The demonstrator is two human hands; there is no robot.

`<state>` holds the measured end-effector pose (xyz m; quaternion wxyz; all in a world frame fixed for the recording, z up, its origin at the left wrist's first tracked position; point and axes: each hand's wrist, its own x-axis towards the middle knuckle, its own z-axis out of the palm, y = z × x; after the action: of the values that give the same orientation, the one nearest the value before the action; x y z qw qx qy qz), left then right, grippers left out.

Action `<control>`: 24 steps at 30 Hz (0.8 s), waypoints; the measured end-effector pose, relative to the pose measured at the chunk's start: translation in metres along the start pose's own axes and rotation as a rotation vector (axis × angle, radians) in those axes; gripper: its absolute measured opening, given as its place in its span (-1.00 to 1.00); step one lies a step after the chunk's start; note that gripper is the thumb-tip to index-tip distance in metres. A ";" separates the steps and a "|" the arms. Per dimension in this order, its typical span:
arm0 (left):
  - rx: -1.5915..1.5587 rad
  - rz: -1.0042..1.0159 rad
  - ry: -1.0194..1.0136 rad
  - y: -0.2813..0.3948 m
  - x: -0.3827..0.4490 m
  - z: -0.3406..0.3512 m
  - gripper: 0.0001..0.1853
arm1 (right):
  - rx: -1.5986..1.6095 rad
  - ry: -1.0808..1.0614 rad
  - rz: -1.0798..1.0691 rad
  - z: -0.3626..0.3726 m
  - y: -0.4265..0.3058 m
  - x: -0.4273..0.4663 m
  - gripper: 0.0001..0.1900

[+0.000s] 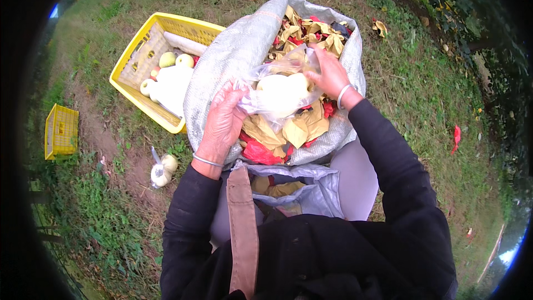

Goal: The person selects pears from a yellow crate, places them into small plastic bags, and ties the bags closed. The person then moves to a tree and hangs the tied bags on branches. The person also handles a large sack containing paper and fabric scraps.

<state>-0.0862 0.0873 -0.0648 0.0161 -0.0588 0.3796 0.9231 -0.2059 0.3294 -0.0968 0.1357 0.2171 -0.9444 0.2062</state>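
My left hand (pixel 225 121) grips one side of a clear plastic bag (pixel 270 68). My right hand (pixel 331 73) holds the opposite side, its thumb close to the pale fruit. Several whitish apples (pixel 287 91) show inside the bag, partly washed out by glare. Directly below them stands a large woven plastic sack (pixel 233 50) with its mouth spread wide. Crumpled tan and red paper wrappers (pixel 306 129) fill it to near the rim.
A yellow plastic crate (pixel 143 110) with pale apples (pixel 168 59) stands left of the sack. Bagged apples (pixel 164 171) lie on the ground. A smaller-looking yellow crate (pixel 62 131) is farther left. At my lap hangs an open pouch (pixel 320 183) with a brown strap (pixel 242 233).
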 end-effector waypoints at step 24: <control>0.433 -0.073 -0.286 0.051 0.024 0.045 -0.82 | 0.771 -0.422 -0.096 -0.063 -0.090 -0.001 -0.69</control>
<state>-0.1185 0.0825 0.0001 0.1153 0.0634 0.5597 0.8182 -0.1527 0.2840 -0.0120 -0.1417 0.3331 -0.7942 0.4881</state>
